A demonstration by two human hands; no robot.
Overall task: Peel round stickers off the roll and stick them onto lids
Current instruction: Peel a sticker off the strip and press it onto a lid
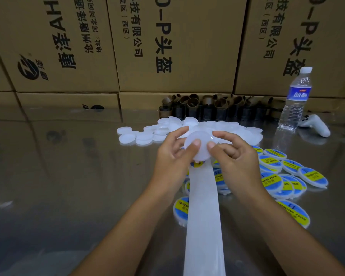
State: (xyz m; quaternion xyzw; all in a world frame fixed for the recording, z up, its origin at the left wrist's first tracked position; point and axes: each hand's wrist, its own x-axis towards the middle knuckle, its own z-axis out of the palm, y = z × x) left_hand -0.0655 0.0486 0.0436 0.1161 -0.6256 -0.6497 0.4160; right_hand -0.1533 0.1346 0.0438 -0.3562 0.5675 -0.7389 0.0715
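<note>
Both hands hold one white round lid (198,144) above the table's middle. My left hand (172,156) grips its left side, thumb on its face. My right hand (234,156) pinches its right edge. Just under the lid a blue and yellow round sticker (197,163) peeks out at the top of the white backing strip (204,212), which runs down to the bottom edge. A pile of plain white lids (145,135) lies behind the hands. Lids with blue and yellow stickers (283,176) lie to the right and under my arms.
A water bottle (296,100) stands at the back right beside a white controller (315,124). Several empty brown cardboard cores (217,106) line the back. Stacked cardboard boxes (167,46) form a wall behind the shiny metal table (68,176).
</note>
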